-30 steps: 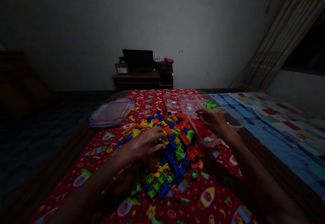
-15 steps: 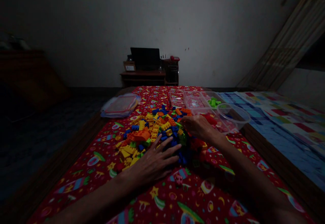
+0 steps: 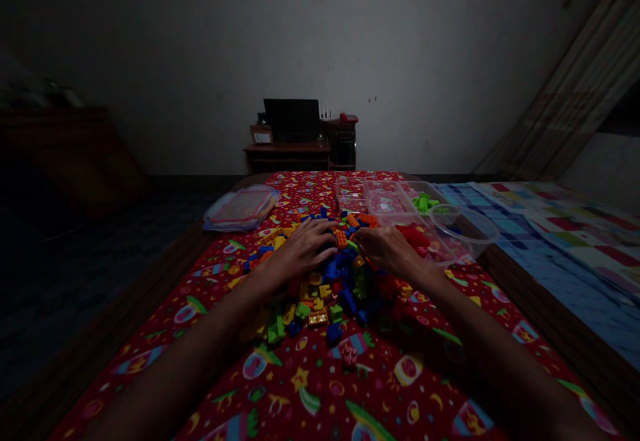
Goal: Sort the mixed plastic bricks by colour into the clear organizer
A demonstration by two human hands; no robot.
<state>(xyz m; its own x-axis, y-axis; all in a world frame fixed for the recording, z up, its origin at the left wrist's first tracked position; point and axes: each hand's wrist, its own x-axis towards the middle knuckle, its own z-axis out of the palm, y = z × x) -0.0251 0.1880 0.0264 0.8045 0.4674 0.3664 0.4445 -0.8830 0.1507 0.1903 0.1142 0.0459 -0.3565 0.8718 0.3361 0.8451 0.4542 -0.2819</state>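
Note:
A heap of small plastic building bricks (image 3: pixel 330 281) in blue, yellow, orange, green and red lies on a red patterned cloth (image 3: pixel 320 387). My left hand (image 3: pixel 300 249) rests palm down on the far left part of the heap, fingers spread over the bricks. My right hand (image 3: pixel 387 247) lies on the heap's right side, fingers curled towards an orange brick (image 3: pixel 341 238); whether it grips anything is hidden. Just right of it stand clear plastic containers, one with red bricks (image 3: pixel 415 235) and one with green bricks (image 3: pixel 425 202).
A clear round bowl (image 3: pixel 470 226) sits at the right edge of the cloth. Stacked flat lids (image 3: pixel 243 206) lie at the back left. A checked cloth (image 3: pixel 560 241) covers the surface to the right. A low desk with a dark screen (image 3: pixel 300 134) stands by the far wall.
My left hand has slid from the near side of the heap forward onto its far part. My right hand has stayed at the heap's right side. Bricks have spread towards me.

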